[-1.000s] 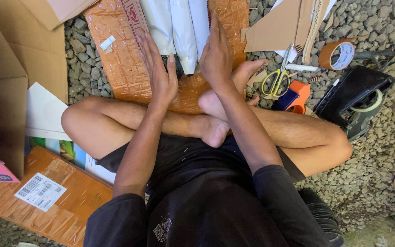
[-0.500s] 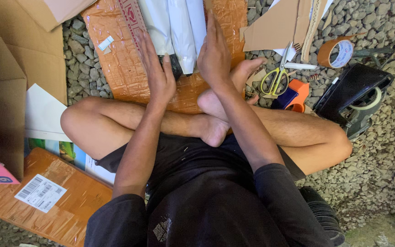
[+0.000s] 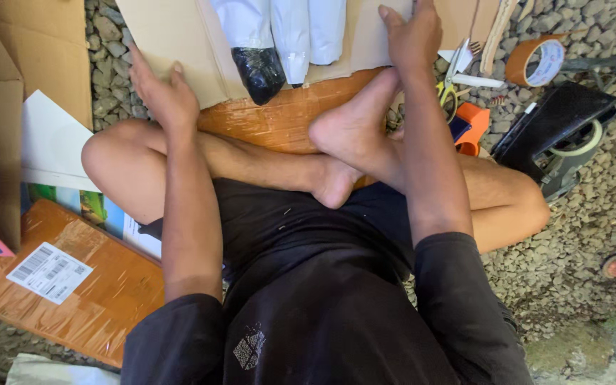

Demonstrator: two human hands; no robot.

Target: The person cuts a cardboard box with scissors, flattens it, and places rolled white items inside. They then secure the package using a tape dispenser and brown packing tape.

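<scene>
Left hand (image 3: 162, 93) lying open on cardboard sheet (image 3: 172, 43) left edge, right hand (image 3: 411, 36) pressing flat at right edge, scissors (image 3: 454, 75) crowding just beside, gravel (image 3: 108, 50) bordering.

Three white wrapped rolls (image 3: 290, 28), one black-ended; one pair of scissors (image 3: 454, 75); two tape rolls, one brown (image 3: 534, 60) and one clear (image 3: 579, 142); one labelled taped parcel (image 3: 73, 285).
</scene>
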